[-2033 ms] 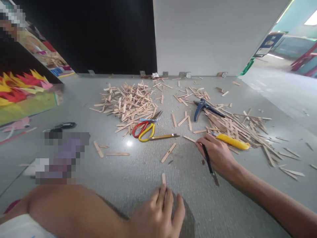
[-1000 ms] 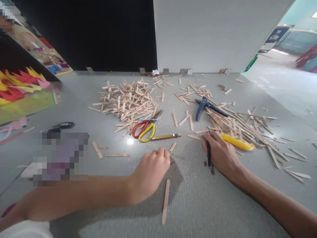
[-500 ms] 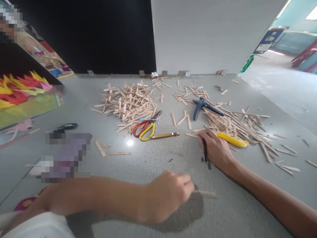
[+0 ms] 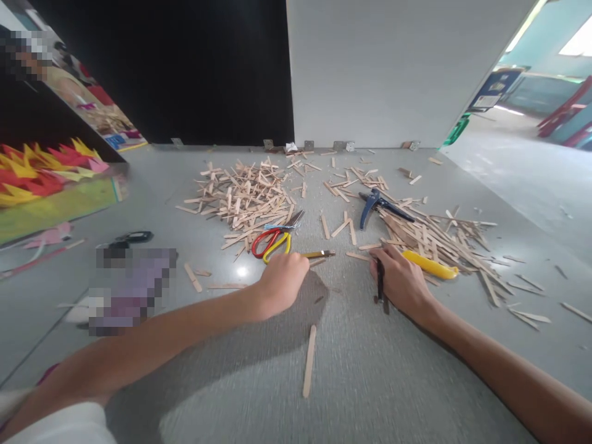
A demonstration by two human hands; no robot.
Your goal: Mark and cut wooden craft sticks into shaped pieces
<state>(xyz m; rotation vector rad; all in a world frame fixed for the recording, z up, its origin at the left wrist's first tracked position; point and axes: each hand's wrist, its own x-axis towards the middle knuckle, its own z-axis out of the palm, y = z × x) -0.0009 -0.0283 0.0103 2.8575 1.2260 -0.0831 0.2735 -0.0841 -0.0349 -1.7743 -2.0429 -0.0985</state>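
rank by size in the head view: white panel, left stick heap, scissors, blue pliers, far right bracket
1. white panel
2. left stick heap
3. scissors and blue pliers, too alike to rank
4. far right bracket

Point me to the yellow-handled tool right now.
In the head view, the yellow-handled tool lies right of centre, just beyond the right hand, by the near edge of the wooden sticks.

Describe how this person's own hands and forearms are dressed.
The left hand and right hand are ungloved, with no watch or bracelet visible; both forearms are uncovered. Plain white cloth shows beside the left arm, possibly a sleeve.
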